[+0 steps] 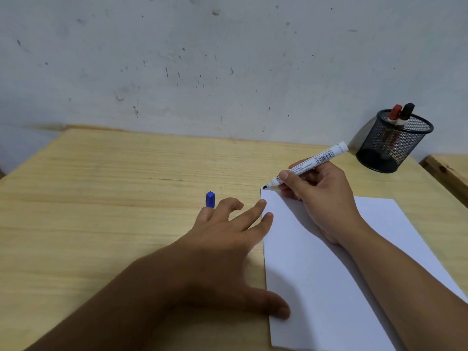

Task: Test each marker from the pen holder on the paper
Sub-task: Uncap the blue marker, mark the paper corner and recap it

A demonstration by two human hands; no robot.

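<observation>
My right hand (321, 198) grips an uncapped white marker (309, 164) with its dark tip touching the far left corner of the white paper (316, 274). My left hand (228, 239) lies flat with fingers spread, its fingertips and thumb resting on the paper's left edge. A blue cap (210, 199) stands upright just beyond the little finger; whether the finger touches it I cannot tell. The black mesh pen holder (393, 143) stands at the far right of the table, with a red-capped marker (395, 112) and a black-capped marker (407, 110) sticking out of it.
The wooden table (114, 188) runs up to a scuffed white wall (202, 59). A second wooden surface (448, 171) adjoins on the right, just past the pen holder.
</observation>
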